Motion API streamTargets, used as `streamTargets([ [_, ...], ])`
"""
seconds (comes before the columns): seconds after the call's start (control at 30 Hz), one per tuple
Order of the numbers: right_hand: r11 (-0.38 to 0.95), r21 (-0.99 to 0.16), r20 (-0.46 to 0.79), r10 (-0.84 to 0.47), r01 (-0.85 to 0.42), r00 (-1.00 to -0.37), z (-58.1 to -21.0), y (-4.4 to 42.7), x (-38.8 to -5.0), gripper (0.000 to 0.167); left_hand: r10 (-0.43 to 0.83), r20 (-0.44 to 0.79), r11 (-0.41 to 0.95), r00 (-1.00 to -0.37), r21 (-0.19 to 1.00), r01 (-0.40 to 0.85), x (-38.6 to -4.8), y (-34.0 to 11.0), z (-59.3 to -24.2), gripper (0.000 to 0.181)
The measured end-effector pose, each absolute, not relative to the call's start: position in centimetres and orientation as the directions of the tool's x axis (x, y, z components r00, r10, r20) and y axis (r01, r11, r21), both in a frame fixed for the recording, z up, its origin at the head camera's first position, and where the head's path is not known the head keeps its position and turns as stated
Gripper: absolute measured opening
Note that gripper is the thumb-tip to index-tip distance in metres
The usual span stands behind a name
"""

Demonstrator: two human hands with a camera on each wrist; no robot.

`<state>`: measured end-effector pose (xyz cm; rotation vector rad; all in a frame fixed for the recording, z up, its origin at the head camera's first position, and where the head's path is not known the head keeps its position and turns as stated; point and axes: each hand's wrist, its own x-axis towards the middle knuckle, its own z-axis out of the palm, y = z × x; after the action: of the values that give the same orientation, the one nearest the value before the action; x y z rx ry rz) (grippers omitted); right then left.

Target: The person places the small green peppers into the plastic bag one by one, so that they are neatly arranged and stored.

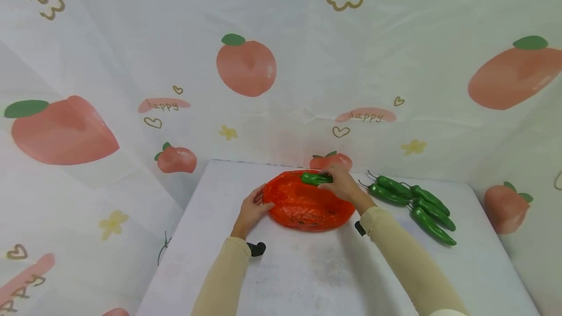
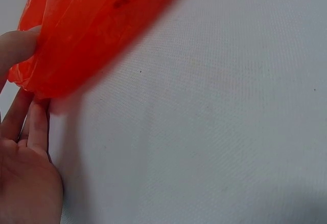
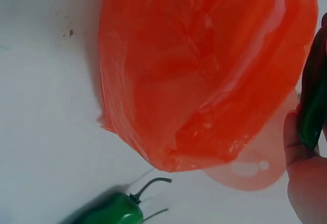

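A red plastic bag (image 1: 303,208) lies on the white table, its side bulging toward me. At its left edge my left hand (image 1: 252,208) pinches the plastic; the left wrist view shows the thumb on one side of the bag (image 2: 87,35) and the fingers on the other. Over the bag's far right part, my right hand (image 1: 340,184) holds a green chili pepper (image 1: 312,178) pointing left. The right wrist view shows this pepper (image 3: 314,91) between thumb and fingers, cut off by the frame edge. Whether anything lies inside the bag, I cannot tell.
Several green chili peppers (image 1: 432,226) with thin stems lie grouped on the table (image 1: 307,277) to the right of the bag. A white cloth backdrop (image 1: 298,18) printed with fruit and flowers rises behind the table and along both sides.
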<state>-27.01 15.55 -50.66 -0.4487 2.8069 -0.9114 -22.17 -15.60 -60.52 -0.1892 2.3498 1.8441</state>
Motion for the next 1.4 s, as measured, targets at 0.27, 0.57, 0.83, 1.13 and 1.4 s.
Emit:
streamTargets([
  [0.27,0.779,-0.559,-0.049,-0.373,-0.284,-0.927,-51.8,14.9,-27.4,0.043,0.007,-0.169,0.211,-0.986,0.964,-0.164,-22.1,-15.8,-60.8,0.071],
  [0.57,0.780,-0.570,-0.081,-0.367,-0.259,-0.927,-53.2,14.0,-27.5,0.040,0.001,-0.177,0.216,-0.984,0.961,-0.172,-22.2,-15.7,-61.0,0.070],
  [0.83,0.780,-0.608,-0.178,-0.312,-0.145,-0.933,-53.9,13.2,-27.3,0.039,0.004,-0.168,0.220,-0.986,0.962,-0.163,-22.1,-15.5,-60.7,0.070],
  [1.13,0.777,-0.625,-0.211,-0.260,-0.074,-0.942,-54.4,13.1,-27.4,0.039,0.010,-0.159,0.208,-0.987,0.966,-0.154,-22.0,-15.4,-60.4,0.071],
  [1.4,0.737,-0.675,-0.264,-0.255,-0.010,-0.930,-54.3,13.3,-27.5,0.042,0.008,-0.142,0.225,-0.990,0.965,-0.136,-22.0,-15.4,-60.3,0.071],
])
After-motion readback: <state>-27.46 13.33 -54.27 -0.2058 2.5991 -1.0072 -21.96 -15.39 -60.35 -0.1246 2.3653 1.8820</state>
